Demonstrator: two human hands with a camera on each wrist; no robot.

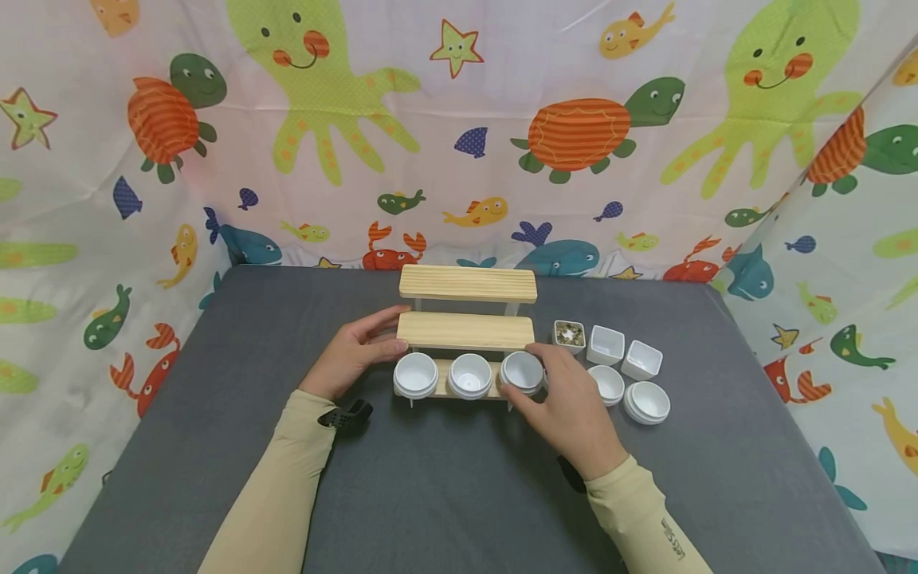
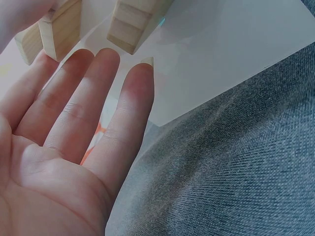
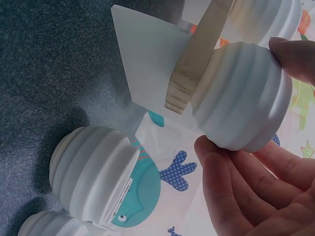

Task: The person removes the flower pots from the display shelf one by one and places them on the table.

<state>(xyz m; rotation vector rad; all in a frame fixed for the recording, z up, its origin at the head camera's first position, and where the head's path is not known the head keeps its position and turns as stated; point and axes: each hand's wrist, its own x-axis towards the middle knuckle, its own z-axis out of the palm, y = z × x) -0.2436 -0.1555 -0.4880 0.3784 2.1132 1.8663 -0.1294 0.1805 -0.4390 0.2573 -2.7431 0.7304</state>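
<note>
A three-tier display stand with pale wooden planks and translucent side panels stands on the grey cloth; its middle plank [image 1: 464, 330] is bare. My left hand [image 1: 356, 355] holds that plank's left end between thumb and index finger, the other fingers extended along the side panel [image 2: 197, 54]. On the bottom plank [image 3: 197, 59], a ribbed round white bowl [image 1: 416, 375] sits at the left and another white bowl [image 1: 470, 376] in the middle. At the right end, my right hand [image 1: 570, 402] grips a third ribbed white bowl [image 3: 246, 96] between thumb and fingers.
Right of the stand are two round white bowls [image 1: 647, 401], two square white bowls [image 1: 641, 360] and a square white pot [image 1: 569, 336] with speckled contents. The top plank [image 1: 468, 283] is bare. Behind hangs a sea-animal print curtain [image 1: 430, 96].
</note>
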